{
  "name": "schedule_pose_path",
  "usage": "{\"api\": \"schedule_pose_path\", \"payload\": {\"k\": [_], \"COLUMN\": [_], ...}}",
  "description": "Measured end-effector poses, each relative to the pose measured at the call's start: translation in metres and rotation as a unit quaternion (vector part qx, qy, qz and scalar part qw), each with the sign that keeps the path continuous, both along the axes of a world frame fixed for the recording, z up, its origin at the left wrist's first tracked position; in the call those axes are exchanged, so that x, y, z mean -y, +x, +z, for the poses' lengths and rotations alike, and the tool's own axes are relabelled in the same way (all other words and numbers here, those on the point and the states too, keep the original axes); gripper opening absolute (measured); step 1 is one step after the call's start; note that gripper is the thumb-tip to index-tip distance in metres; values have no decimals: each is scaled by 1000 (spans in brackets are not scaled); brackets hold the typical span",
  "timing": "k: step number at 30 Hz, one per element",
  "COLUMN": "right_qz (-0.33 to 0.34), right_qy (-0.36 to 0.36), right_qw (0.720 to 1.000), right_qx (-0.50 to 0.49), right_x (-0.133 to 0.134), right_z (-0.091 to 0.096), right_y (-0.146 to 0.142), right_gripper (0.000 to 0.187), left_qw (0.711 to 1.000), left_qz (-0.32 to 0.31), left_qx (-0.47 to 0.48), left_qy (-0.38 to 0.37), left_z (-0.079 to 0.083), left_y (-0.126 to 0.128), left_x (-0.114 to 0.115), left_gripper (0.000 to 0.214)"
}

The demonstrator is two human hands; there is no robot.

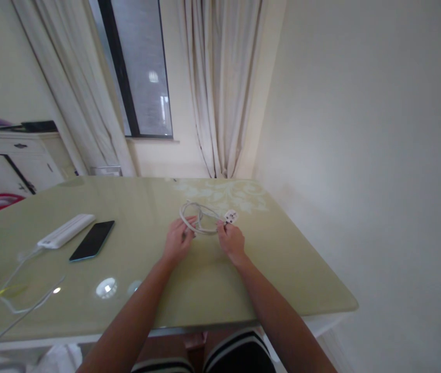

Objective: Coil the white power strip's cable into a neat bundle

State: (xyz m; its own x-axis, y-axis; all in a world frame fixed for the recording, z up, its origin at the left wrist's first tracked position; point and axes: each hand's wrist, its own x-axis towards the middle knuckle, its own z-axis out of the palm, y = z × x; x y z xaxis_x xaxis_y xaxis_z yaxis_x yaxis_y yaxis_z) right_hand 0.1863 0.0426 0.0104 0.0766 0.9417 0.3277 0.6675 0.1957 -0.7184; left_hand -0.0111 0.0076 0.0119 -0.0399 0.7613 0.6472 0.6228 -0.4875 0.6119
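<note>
A white cable [206, 231] is gathered in loose loops just above or on the table, between my two hands. My left hand [178, 239] is closed around the left side of the loops, its fingertips partly hidden by the cable. On the other side, my right hand [231, 241] pinches the cable close to its white plug end [231, 216]. The plug end points away from me, with dark spots on its face. Whether the loops touch the glass cannot be made out.
A pale green glass-topped table [282, 269] meets the wall on the right. To the left lie a black phone [92, 241] and a white power strip [67, 231] with its cord trailing to the front edge. Curtains [224, 88] and a white cabinet [14, 155] stand behind.
</note>
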Motion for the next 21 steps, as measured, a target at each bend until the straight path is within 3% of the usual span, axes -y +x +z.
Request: {"api": "schedule_pose_path", "payload": {"k": [3, 6, 11, 15, 21], "right_qz": [-33, -40, 18, 78, 55], "right_qy": [5, 52, 117, 104, 114], "right_qw": [999, 998, 992, 981, 979], "right_qx": [1, 11, -52, -141, -158], "right_x": [0, -1, -3, -1, -9], "right_z": [4, 10, 18, 22, 49], "right_y": [5, 11, 17, 16, 29], "right_gripper": [47, 47, 54, 57, 49], "left_qw": [994, 990, 966, 952, 943], "left_qz": [-86, -96, -168, -165, -128], "left_qx": [-70, -92, -82, -86, -120], "left_qy": [-4, -42, -176, -241, -283], "left_z": [0, 4, 27, 45, 59], "left_y": [1, 7, 13, -9, -61], "left_x": [4, 9, 28, 54, 107], "left_gripper": [30, 30, 44, 46, 47]}}
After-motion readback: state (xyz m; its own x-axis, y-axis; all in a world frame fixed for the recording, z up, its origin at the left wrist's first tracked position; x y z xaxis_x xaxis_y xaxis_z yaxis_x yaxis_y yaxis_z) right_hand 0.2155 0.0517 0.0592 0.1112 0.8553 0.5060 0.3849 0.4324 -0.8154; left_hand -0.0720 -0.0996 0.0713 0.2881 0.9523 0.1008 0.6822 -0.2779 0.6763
